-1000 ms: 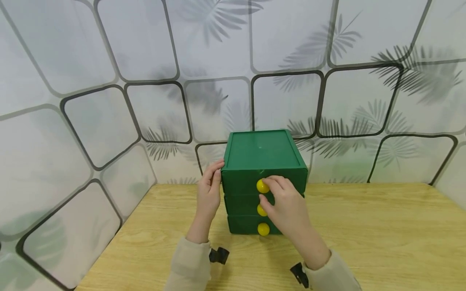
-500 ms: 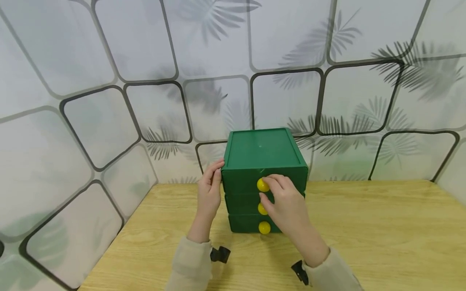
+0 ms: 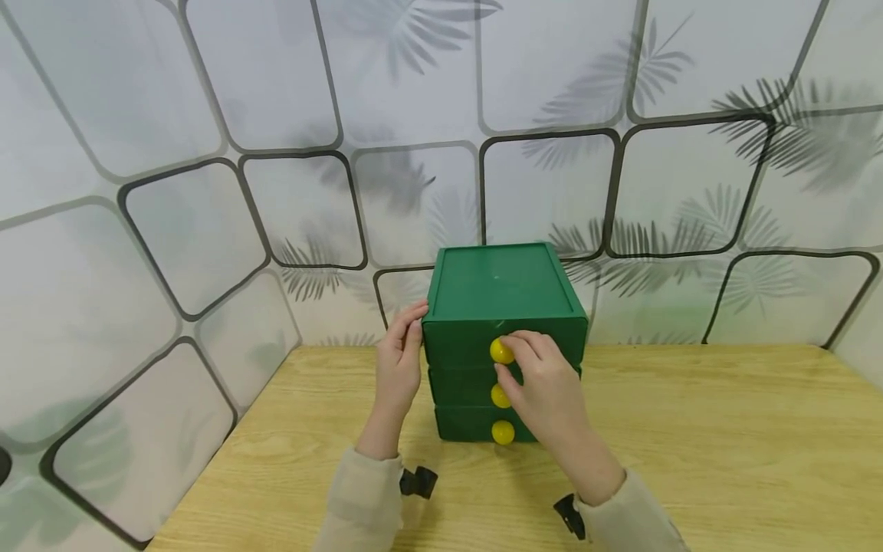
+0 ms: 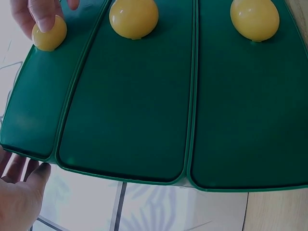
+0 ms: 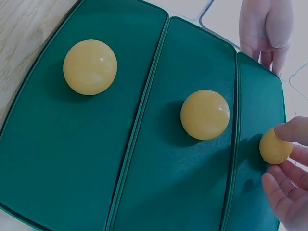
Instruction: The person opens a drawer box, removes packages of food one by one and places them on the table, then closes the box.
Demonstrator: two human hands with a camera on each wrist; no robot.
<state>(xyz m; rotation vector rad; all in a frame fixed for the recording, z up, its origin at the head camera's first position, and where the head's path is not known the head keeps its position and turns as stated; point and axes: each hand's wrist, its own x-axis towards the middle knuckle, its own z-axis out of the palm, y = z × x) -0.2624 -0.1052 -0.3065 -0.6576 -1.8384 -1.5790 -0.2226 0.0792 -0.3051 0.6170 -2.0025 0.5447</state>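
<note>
A green drawer unit (image 3: 507, 284) with three stacked drawers and round yellow knobs stands on the table; all its drawers look shut. My left hand (image 3: 400, 356) rests against its upper left side, fingers laid along the edge; in the left wrist view, this hand (image 4: 21, 197) shows at the lower left. With curled fingers, my right hand (image 3: 548, 387) holds the top yellow knob (image 5: 274, 147). The thumb sits lower, near the middle knob (image 5: 204, 114), which is apart from the hand in the right wrist view. Below it is the bottom knob (image 3: 503, 432).
The unit stands on a light wood table (image 3: 690, 445). Behind it and to the left rise pale walls (image 3: 428, 207) with a leaf and rounded-square pattern. Black straps (image 3: 418, 482) show at both wrists by the beige sleeves (image 3: 362, 502).
The view shifts slightly. Both hands keep their places on the drawer unit and the knob, and the drawers look the same.
</note>
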